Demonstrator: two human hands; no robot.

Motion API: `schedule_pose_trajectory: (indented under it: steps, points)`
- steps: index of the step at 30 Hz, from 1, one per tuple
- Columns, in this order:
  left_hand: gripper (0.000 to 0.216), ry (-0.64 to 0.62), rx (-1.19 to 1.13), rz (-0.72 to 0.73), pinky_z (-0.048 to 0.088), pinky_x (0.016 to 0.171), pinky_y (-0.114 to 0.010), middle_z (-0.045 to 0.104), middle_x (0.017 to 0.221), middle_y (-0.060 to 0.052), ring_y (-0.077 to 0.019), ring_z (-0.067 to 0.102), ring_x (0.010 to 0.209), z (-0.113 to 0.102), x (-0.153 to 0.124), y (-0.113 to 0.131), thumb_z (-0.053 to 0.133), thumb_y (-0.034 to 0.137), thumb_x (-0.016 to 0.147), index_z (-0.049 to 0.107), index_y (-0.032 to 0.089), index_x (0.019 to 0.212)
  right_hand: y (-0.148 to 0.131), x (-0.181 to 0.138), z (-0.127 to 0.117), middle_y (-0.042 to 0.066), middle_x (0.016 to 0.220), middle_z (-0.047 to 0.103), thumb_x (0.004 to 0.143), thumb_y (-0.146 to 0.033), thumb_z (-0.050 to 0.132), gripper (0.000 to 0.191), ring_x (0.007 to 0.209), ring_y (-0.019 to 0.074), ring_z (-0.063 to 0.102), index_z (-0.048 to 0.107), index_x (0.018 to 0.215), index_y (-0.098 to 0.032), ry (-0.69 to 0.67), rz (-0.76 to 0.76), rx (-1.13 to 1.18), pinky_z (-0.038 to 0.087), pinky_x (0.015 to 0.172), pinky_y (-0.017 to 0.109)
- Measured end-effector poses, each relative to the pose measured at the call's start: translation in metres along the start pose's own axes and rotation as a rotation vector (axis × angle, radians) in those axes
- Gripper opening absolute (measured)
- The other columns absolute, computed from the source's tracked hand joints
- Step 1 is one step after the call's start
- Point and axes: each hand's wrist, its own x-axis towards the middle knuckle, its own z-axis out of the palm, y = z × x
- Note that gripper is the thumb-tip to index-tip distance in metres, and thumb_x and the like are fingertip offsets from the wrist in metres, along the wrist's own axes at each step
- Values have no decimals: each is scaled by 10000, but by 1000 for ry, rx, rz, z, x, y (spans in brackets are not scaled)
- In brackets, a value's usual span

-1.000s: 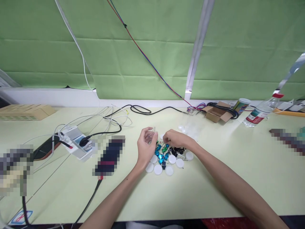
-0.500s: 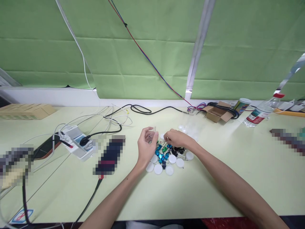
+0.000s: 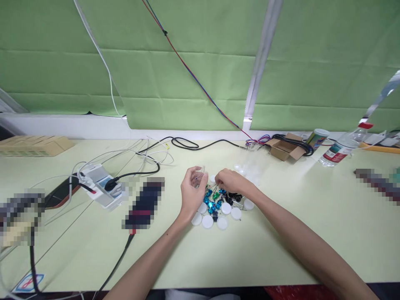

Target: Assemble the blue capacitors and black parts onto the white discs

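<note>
My left hand (image 3: 192, 193) is curled around a small clear container (image 3: 200, 171), whose upright edge shows between thumb and fingers. Just to its right, my right hand (image 3: 229, 180) is closed in a pinch over the far side of a pile of small parts. What sits in those fingertips is hidden. In the pile lie shiny blue pieces (image 3: 211, 206), a green piece (image 3: 216, 195) and black pieces (image 3: 236, 196), some with thin metal stems. Several round white caps (image 3: 222, 223) lie around the near side of the pile.
Behind my right hand stand clear plastic containers (image 3: 250, 160). Farther right are an open cardboard box (image 3: 283, 149), a can (image 3: 318, 137) and a water bottle (image 3: 339, 150). To the left lie a blurred-out dark device (image 3: 145, 204) on a cable and a white power strip (image 3: 101, 185).
Almost nothing differs. Both hands stay in the same place and keep the same grip, with only a very slight shift of the view.
</note>
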Motion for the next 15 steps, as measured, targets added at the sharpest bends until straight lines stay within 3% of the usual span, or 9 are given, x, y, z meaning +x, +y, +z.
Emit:
schedule_pose_trajectory:
  steps: [11, 15]
  points:
    - [281, 4, 5, 3, 490, 717, -276, 607, 787, -10, -139, 606, 720, -1, 0, -1, 645, 355, 824, 545, 198, 1035, 2, 2, 4, 77, 985, 680, 784, -72, 557, 284, 855, 187, 625, 662, 1019, -193, -13, 8, 15, 318, 605, 238]
    - [278, 14, 4, 2, 489, 726, -275, 606, 786, -8, -139, 605, 728, 0, 0, 0, 645, 353, 825, 546, 201, 1036, -2, 1, 1, 82, 943, 654, 865, -102, 491, 232, 854, 193, 615, 650, 1015, -184, 45, 22, 8, 331, 618, 250]
